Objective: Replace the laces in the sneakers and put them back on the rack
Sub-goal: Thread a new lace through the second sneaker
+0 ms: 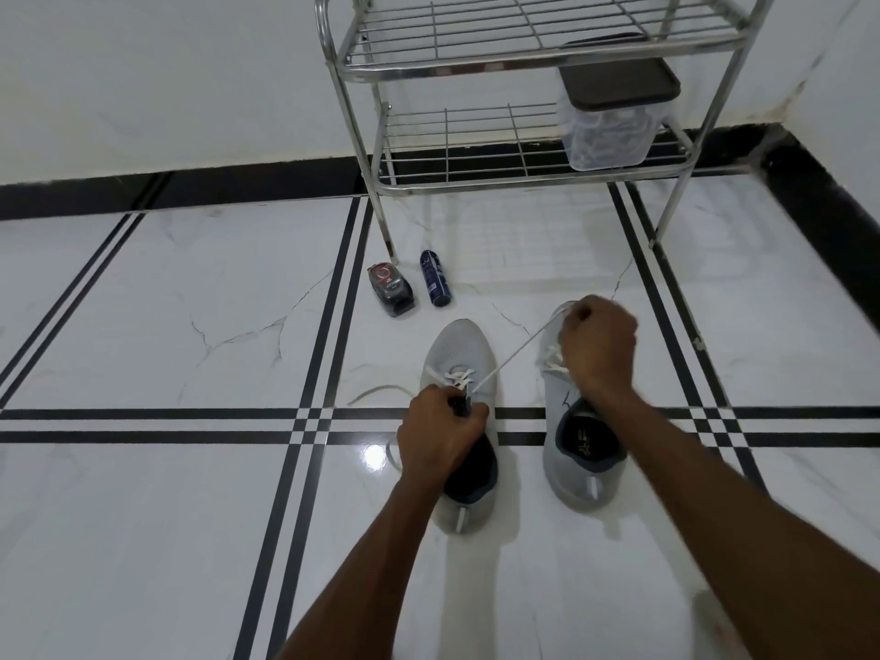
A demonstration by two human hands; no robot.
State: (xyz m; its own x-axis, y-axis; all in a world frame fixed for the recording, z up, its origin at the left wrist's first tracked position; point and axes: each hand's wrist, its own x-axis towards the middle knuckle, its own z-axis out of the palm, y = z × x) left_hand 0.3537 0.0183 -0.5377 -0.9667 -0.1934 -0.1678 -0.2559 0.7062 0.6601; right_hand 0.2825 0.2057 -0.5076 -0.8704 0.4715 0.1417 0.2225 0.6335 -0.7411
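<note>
Two sneakers on floor. Left hand [440, 433] grips the tongue of left sneaker [459, 354]; right hand [597, 347], over right sneaker [578, 450], pinches taut lace [516, 355]. Lace likely limp, light: hold near tip.

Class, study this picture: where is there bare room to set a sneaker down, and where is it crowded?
Free: the lower rack shelf left of the lidded plastic box, and the top shelf. Floor left of the left sneaker is bare apart from a lace end. Crowded: between the sneakers, where the right hand pulls a lace, and by the two containers near the rack leg.
</note>
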